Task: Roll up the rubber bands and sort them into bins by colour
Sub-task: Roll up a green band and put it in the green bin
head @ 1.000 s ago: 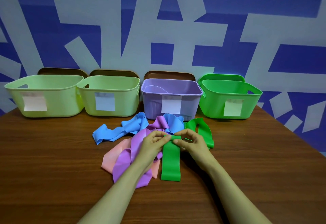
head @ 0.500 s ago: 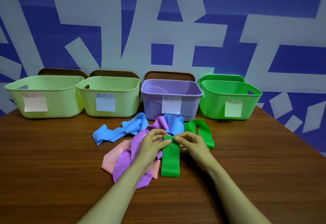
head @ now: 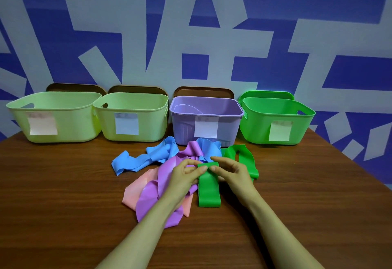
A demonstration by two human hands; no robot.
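Pinching the far end of a flat green band, both hands meet at mid-table: left hand and right hand, fingers curled narrow on the folded-over top edge, thumbs nearly touching. The rest of the band lies flat, running toward the near edge.

Just left, under the left wrist: one purple band over one pink band, both crumpled. Farther left and beyond, one blue band; a second blue piece bunches behind the fingers, whether it is separate I cannot tell. Second green band loops just right of the right hand.

Surface: dark wood-grain table. Room: blue wall with broad pale painted strokes.

Count, far row along the wall, left to right: two pale yellow-green bins, one purple bin, one bright green bin. Four in all, each with a paper label on its front. Brown lids stand behind three; a green one behind the fourth.

Against the frame a second back: the green band's flat tail is shorter, its near end drawn farther from the near edge, and the fold at the fingers is thicker. Bins and other bands unmoved.
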